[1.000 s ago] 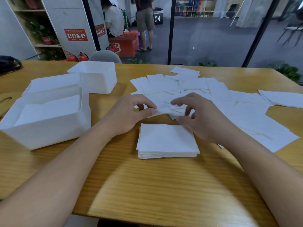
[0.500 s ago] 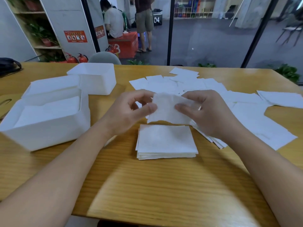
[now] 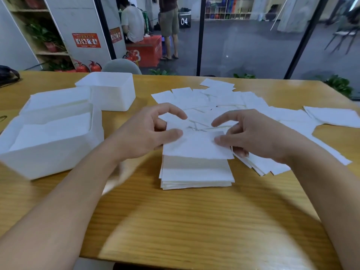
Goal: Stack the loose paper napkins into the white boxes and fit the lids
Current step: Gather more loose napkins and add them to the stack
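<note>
On the table (image 3: 194, 221), just in front of the person, a squared pile of napkins (image 3: 196, 172) is building, and a single napkin (image 3: 196, 147) rests on top of it, pushed a little toward the far edge. The left hand (image 3: 144, 133) and right hand (image 3: 259, 135) flank that sheet, each with the thumb pressed on a side edge and the other fingers loosely spread above; neither is closed around it. That two-sided touch looks meant to square the sheet with the pile below, so the bundle can later drop neatly into a box.

Loose napkins (image 3: 224, 100) lie scattered and overlapping beyond the hands and off to the right. To the left stands an open white box (image 3: 48, 152) with napkins already inside it, a flat white lid (image 3: 56, 98) behind it, and a second white box (image 3: 111, 90) farther back. No lid is fitted yet.

The table is pale wood with visible grain. Past it, glass panels with dark frames look onto a grey floor, where two people, a red crate (image 3: 146, 53) and fire extinguishers (image 3: 87, 67) are visible.
</note>
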`<state>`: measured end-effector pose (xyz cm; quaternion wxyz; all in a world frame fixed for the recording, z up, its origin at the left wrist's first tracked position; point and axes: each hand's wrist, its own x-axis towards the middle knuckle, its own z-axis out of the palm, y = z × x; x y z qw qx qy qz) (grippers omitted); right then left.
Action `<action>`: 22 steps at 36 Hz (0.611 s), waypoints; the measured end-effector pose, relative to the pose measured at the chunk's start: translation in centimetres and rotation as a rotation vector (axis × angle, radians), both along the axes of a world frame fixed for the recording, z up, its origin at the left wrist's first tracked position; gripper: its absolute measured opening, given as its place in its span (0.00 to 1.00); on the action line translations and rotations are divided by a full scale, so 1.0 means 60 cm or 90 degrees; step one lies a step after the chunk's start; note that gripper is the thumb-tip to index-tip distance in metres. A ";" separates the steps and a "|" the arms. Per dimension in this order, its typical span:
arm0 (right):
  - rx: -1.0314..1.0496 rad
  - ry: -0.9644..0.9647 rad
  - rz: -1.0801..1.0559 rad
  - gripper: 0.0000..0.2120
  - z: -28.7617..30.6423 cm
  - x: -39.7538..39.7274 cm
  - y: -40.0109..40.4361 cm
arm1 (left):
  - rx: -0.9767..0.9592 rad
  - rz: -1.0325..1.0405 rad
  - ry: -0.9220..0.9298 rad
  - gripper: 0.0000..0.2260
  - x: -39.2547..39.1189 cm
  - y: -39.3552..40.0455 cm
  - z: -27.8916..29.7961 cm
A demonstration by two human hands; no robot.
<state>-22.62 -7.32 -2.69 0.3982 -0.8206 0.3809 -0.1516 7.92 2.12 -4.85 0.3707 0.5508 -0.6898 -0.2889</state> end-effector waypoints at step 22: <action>-0.073 0.205 0.054 0.24 0.001 0.023 0.045 | 0.124 0.037 -0.280 0.35 -0.034 0.030 -0.026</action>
